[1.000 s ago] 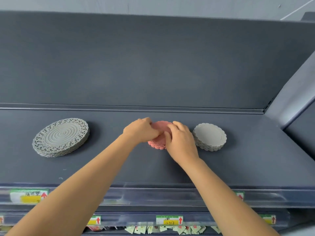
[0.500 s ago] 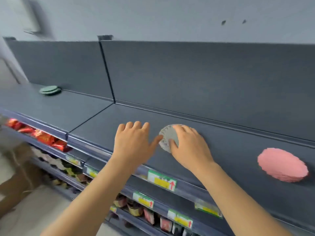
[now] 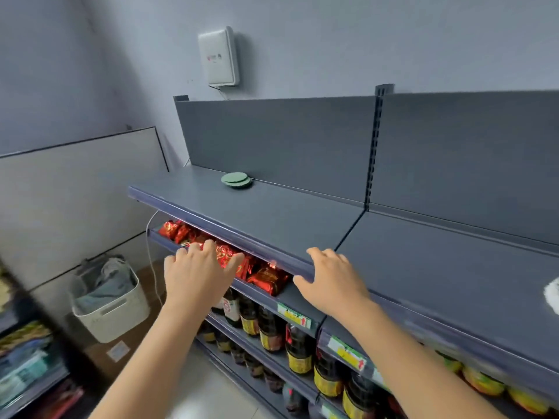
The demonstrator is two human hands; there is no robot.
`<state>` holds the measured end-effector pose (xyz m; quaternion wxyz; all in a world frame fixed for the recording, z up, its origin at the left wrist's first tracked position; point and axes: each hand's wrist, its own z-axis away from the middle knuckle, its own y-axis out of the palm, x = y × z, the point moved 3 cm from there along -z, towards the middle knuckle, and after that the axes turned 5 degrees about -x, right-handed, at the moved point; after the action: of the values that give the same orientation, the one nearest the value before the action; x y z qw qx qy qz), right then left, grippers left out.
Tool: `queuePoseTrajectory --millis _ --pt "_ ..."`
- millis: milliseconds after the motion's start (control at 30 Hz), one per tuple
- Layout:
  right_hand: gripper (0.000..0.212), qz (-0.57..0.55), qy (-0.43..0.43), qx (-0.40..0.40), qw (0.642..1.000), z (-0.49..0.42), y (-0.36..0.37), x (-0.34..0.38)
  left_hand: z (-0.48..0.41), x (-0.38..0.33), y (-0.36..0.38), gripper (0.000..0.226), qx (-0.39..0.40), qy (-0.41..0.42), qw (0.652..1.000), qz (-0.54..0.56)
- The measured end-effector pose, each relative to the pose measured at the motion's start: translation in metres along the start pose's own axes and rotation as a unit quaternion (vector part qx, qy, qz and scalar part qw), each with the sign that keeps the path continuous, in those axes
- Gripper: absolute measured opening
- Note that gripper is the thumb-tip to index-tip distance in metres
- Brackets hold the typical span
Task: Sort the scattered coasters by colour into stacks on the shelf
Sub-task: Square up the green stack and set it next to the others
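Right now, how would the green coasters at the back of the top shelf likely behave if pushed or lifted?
The green coasters look thin and flat, so probably light and unlikely to roll or tip. They lie overlapped, not squared, so a push would likely slide them apart on the smooth shelf. Stiffness cannot be judged here.

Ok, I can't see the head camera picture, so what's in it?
Two empty, open hands, the left hand and the right hand, reach out near the front edge of a grey top shelf, where a small pile of green coasters sits far back. Red foil packets and dark bottles fill the shelves below.
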<state>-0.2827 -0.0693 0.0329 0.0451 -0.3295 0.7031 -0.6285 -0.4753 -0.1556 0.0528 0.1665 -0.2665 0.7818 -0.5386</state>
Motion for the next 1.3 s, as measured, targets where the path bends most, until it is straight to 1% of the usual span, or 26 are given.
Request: queuePoseTrajectory --millis 167,333,467,567,667,767,867,933,1000,1033,1067,1100,1167,1233,1267,1300 --pt "0.059 -0.006 0.011 -0.014 1.0 -0.083 0.04 0.028 -0.089 0.037 0.059 0.069 -0.004 0.004 1.0 0.02" --pt "0.058 -0.046 0.019 -0.026 0.998 -0.192 0.086 0.056 -0.187 0.056 0.119 0.073 -0.011 0.02 0.999 0.033" --pt "0.056 -0.063 0.036 -0.009 0.997 -0.283 0.118 0.081 -0.268 0.067 0.153 0.066 -0.01 0.043 0.999 0.018" --pt "0.058 -0.067 0.059 0.006 0.996 -0.345 0.14 0.097 -0.331 0.073 0.179 0.063 0.003 0.045 0.999 0.029" --pt "0.061 -0.103 0.095 0.028 0.99 -0.394 0.161 0.107 -0.387 0.076 0.206 0.058 0.027 0.04 0.996 0.077" --pt "0.066 -0.159 0.139 0.037 0.977 -0.435 0.183 0.11 -0.447 0.07 0.233 0.048 0.059 0.051 0.984 0.163" --pt "0.064 -0.222 0.19 0.007 0.956 -0.471 0.2 0.113 -0.508 0.057 0.264 0.048 0.115 0.071 0.952 0.276" --pt "0.053 -0.295 0.256 -0.024 0.92 -0.494 0.209 0.118 -0.541 0.046 0.279 0.051 0.164 0.086 0.921 0.342" --pt "0.052 -0.342 0.337 -0.082 0.874 -0.513 0.218 0.12 -0.567 0.037 0.288 0.057 0.248 0.079 0.877 0.404" --pt "0.049 -0.332 0.369 -0.102 0.862 -0.521 0.222 0.119 -0.58 0.034 0.293 0.064 0.297 0.063 0.852 0.426" --pt "0.044 -0.311 0.396 -0.113 0.857 -0.526 0.225 0.119 -0.591 0.032 0.297 0.074 0.345 0.052 0.828 0.438" --pt "0.044 -0.292 0.418 -0.116 0.853 -0.531 0.227 0.119 -0.6 0.031 0.299 0.084 0.385 0.051 0.807 0.444" --pt "0.047 -0.279 0.445 -0.105 0.845 -0.539 0.229 0.119 -0.615 0.027 0.302 0.096 0.435 0.059 0.777 0.45" --pt "0.048 -0.285 0.464 -0.089 0.834 -0.542 0.226 0.123 -0.623 0.021 0.301 0.092 0.485 0.084 0.752 0.439" --pt "0.054 -0.291 0.47 -0.082 0.829 -0.542 0.226 0.123 -0.622 0.019 0.3 0.083 0.5 0.105 0.743 0.432" --pt "0.056 -0.296 0.473 -0.081 0.826 -0.539 0.226 0.126 -0.62 0.018 0.298 0.072 0.501 0.123 0.742 0.428"
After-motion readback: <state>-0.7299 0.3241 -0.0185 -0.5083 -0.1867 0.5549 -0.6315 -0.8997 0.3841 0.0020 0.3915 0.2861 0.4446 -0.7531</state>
